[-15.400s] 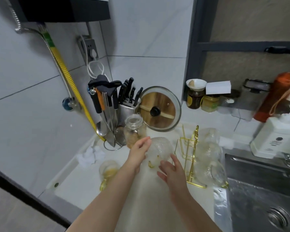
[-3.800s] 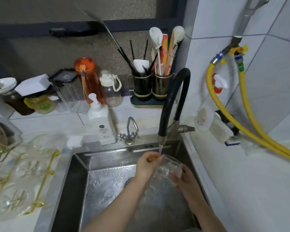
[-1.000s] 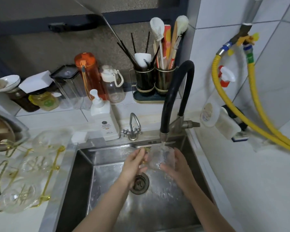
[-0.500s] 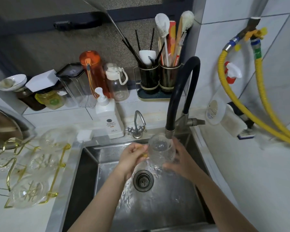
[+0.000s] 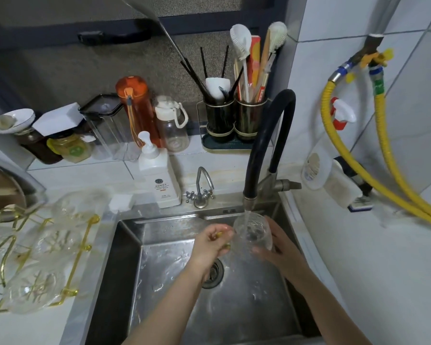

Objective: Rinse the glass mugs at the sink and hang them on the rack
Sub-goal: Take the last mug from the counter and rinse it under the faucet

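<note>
Under the tap (image 5: 248,199), the mug (image 5: 252,234) had turned mouth-up since a second before, water now running inside (rinsing nearly done, probably), left hand (image 5: 213,241) pinching its gold handle, right hand (image 5: 280,247) cupping its side, the rack (image 5: 79,255) waiting.

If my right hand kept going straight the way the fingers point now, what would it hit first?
The right hand already wraps the glass mug, so nothing comes before that. Past the mug, the line up and leftward probably meets the left hand on the handle, though depth is unclear.
</note>
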The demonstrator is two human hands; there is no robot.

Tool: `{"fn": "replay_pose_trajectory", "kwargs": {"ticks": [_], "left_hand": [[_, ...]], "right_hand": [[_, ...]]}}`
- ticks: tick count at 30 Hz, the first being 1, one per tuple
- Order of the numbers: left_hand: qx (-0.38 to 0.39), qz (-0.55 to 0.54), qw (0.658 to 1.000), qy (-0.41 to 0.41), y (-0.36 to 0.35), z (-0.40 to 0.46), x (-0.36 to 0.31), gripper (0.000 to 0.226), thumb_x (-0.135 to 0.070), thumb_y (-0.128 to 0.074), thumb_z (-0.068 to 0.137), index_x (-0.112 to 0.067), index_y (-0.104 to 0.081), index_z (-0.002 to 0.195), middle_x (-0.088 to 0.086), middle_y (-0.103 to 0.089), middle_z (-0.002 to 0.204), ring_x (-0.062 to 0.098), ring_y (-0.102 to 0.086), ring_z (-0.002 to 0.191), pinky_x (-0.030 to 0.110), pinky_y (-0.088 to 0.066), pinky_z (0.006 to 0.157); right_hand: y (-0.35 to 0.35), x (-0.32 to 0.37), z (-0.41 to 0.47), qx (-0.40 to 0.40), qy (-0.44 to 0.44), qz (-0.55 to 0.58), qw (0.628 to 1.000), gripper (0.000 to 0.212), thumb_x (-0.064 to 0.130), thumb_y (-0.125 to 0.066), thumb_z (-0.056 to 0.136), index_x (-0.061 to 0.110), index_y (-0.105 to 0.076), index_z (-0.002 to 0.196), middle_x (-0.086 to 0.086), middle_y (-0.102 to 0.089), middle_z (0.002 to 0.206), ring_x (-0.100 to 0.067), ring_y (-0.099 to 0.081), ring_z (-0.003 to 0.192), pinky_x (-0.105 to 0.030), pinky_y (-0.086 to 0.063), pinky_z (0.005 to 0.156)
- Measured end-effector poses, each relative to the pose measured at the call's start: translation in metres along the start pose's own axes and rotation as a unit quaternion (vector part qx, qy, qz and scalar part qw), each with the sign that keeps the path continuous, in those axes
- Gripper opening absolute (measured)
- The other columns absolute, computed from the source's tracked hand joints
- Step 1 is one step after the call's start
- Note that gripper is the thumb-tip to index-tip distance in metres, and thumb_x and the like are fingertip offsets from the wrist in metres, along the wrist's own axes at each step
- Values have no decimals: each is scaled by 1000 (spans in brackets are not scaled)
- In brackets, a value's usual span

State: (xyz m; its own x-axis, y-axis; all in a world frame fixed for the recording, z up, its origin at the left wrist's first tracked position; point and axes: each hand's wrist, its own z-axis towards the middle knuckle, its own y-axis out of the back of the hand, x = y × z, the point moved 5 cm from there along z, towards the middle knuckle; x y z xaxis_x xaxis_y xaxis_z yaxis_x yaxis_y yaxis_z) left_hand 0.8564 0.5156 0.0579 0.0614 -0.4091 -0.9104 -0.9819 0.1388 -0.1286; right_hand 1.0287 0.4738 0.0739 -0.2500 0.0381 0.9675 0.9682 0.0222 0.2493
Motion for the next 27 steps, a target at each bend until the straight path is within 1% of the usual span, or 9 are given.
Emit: {"fn": "replay_pose_trajectory", "kwargs": {"ticks": [3, 6, 10, 12, 15, 18, 21, 24, 27], "left_hand": [[-23, 8, 1000, 11, 12, -3, 10, 12, -8, -69, 82, -11, -64, 92, 10, -66, 93, 17, -64, 81, 24, -57, 68], [-24, 16, 1000, 0, 27, 2, 4, 11, -9, -68, 82, -8, -64, 92, 12, -64, 94, 16, -64, 76, 21, -58, 65], [15, 36, 999, -25, 2, 7, -7, 13, -2, -63, 85, -14, -64, 88, 3, -64, 83, 13, -61, 73, 18, -56, 64], [15, 47, 998, -26, -4, 4, -1, 16, 0, -62, 85, -15, -64, 86, 3, -64, 81, 14, -61, 73, 16, -54, 62], [-12, 8, 1000, -1, 9, 4, 7, 13, 1, -63, 84, -12, -64, 87, 7, -65, 84, 16, -62, 73, 19, -55, 62], [-35, -16, 999, 7, 11, 15, 5, 11, 0, -63, 85, -10, -62, 87, 9, -64, 87, 19, -62, 77, 27, -55, 71], [-33, -21, 999, -9, -14, 24, -3, 11, 0, -62, 85, -11, -62, 84, 8, -63, 83, 17, -61, 76, 28, -54, 74], [-34, -21, 999, -26, -31, 24, -6, 10, 0, -64, 84, -10, -62, 84, 3, -63, 77, 15, -59, 72, 27, -53, 72], [-29, -20, 999, -25, -30, 23, 0, 8, -1, -65, 83, -7, -62, 88, 8, -65, 83, 18, -61, 76, 31, -53, 75]], "right_hand": [[-7, -2, -8, 20, -7, 12, 1000, 58, 17, -74, 75, 24, -51, 128, 2, -64, 119, -14, -61, 112, -36, -52, 96], [-17, 1, 5, 44, -13, 10, 999, 56, 13, -72, 80, 31, -51, 128, 7, -63, 122, -10, -60, 114, -37, -49, 97], [4, -13, 17, 8, -31, -4, 999, 44, 29, -67, 86, 34, -51, 127, 9, -63, 120, -14, -62, 112, -48, -51, 96], [6, -24, 11, -5, -35, 12, 999, 43, 30, -69, 85, 32, -53, 124, 6, -63, 118, -17, -62, 112, -46, -53, 94], [-5, -25, 11, 6, -25, 26, 999, 54, 35, -71, 74, 33, -53, 125, 4, -62, 122, -15, -60, 114, -48, -50, 97], [-6, -19, 27, 32, -43, 35, 998, 63, 45, -67, 76, 35, -46, 134, 7, -58, 131, -15, -54, 123, -48, -43, 104], [21, -12, 36, 24, -55, -1, 998, 46, 52, -58, 85, 45, -46, 130, 15, -58, 128, -11, -55, 122, -42, -46, 102], [55, -23, 48, -31, -85, 63, 994, 44, 44, -54, 88, 32, -52, 131, 7, -57, 132, -16, -53, 125, -40, -43, 106], [86, -33, 71, -97, -102, -58, 988, 56, 30, -54, 94, 18, -33, 145, 2, -33, 149, -17, -28, 141, -36, -24, 116]]}}
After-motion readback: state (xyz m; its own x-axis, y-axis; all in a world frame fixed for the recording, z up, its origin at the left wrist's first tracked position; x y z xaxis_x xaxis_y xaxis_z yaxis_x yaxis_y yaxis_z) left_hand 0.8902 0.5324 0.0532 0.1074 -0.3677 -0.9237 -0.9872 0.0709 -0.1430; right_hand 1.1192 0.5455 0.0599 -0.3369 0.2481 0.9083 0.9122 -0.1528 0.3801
